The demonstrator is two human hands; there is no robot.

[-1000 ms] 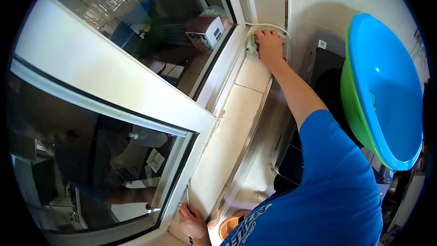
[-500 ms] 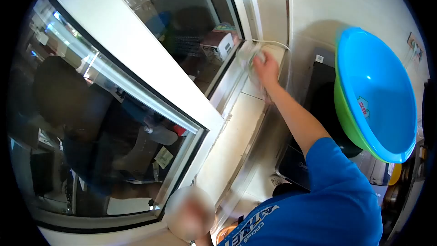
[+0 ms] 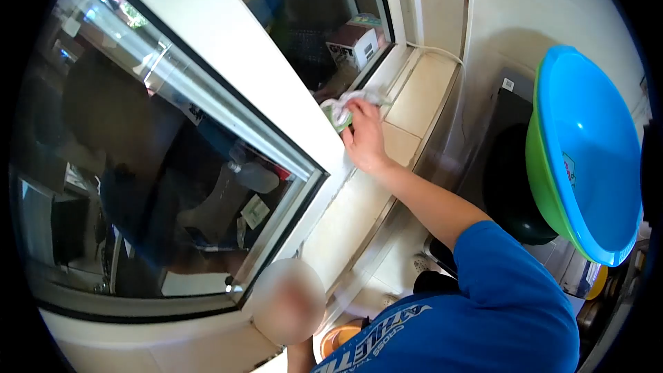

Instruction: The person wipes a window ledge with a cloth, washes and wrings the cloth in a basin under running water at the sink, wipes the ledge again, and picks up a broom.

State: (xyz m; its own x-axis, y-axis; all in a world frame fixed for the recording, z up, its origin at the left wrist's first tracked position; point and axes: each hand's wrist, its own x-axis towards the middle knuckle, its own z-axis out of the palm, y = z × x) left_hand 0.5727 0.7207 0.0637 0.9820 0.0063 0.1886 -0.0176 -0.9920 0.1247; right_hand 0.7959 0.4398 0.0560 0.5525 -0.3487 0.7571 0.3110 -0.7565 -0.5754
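My right hand [image 3: 366,139] presses a crumpled white, pink and green cloth [image 3: 342,110] against the white window frame [image 3: 273,62], low down near the tiled sill [image 3: 349,217]. Its fingers are bent over the cloth. At the lower left, a round blurred patch covers my left hand [image 3: 289,302] near the bottom corner of the window. Only a bit of the left forearm shows below that patch, so its fingers and anything in them are hidden.
A blue basin [image 3: 597,145] with a green one around it rests on a dark appliance [image 3: 511,107] at the right. A thin white cable [image 3: 442,52] runs by the sill's far end. An orange container [image 3: 338,340] shows below. Behind the glass sits a box [image 3: 356,45].
My right hand has brought the cloth from the far end of the sill nearer, onto the window frame. The view has shifted slightly. My left hand stays near the lower window corner.
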